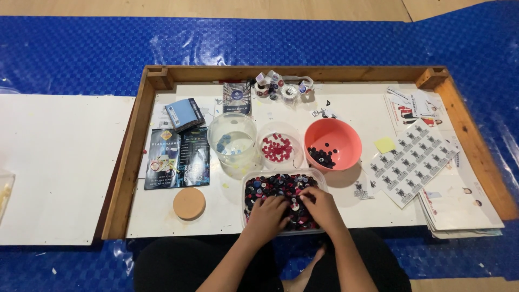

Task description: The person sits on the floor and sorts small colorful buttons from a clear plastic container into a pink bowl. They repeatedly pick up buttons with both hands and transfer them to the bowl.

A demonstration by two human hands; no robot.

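Observation:
A clear rectangular tub (254,177) near the front of the tray is full of mixed buttons (275,185) in black, red, pink, blue and white. My left hand (268,214) and my right hand (319,205) both rest in the tub on the button pile, fingers curled down among the buttons. Whether either hand pinches a button is hidden. Behind the tub stand three containers: a clear glass bowl (232,135) with a few blue buttons, a clear shallow dish (277,147) with red buttons, and a salmon-pink bowl (333,141) with black buttons.
A wooden-framed white tray (130,162) lies on a blue mat. A round cork coaster (189,203) and dark booklets (177,158) lie at the left. Sticker sheets (413,162) and papers are at the right, tape rolls (281,86) at the back. A white board (59,167) lies left of the tray.

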